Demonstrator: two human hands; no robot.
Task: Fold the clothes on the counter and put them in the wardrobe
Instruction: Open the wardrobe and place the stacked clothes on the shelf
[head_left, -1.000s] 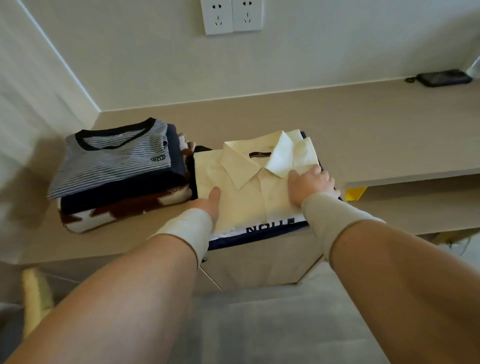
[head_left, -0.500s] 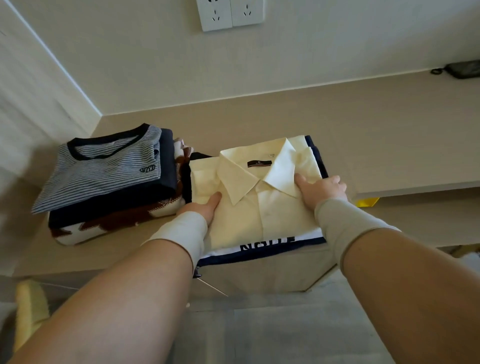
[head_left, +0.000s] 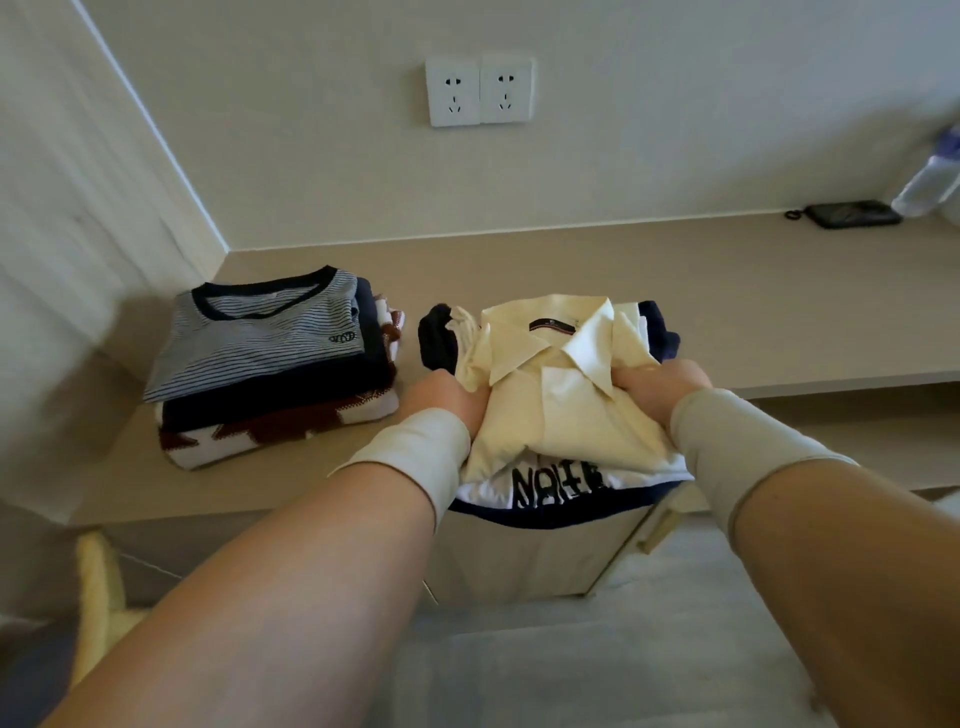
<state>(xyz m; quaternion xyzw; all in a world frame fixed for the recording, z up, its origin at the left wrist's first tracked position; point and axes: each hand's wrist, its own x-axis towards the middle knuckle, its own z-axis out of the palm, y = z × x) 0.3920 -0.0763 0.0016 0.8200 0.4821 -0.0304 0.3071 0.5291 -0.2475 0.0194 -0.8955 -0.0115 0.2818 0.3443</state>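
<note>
1. Your left hand (head_left: 447, 402) grips the left side of the stack (head_left: 550, 415), fingers tucked out of sight under the cloth and the yellow shirt (head_left: 561, 395) bunched against your knuckles.
2. Your right hand (head_left: 660, 389) grips the right side of the same stack, thumb pressed onto the shirt just below the collar; the other fingers are hidden beneath.
3. The stack sits between your hands at the front edge of the counter (head_left: 675, 280), its near end hanging past that edge. Whether its far end touches the counter, you cannot tell from here.
4. Under the yellow shirt lies a white tee (head_left: 550, 486) with black lettering, and under that a navy layer (head_left: 571, 512) that also shows at the far corners.
5. A second pile (head_left: 270, 364) rests on the counter to the left, near but apart: a striped tee (head_left: 260, 332) on top, a navy piece below it, a brown-and-white knit (head_left: 249, 434) at the bottom.
6. Two sockets (head_left: 480, 92) are on the wall; a dark pouch (head_left: 852, 214) and a bottle (head_left: 930, 182) stand at the counter's far right.
</note>
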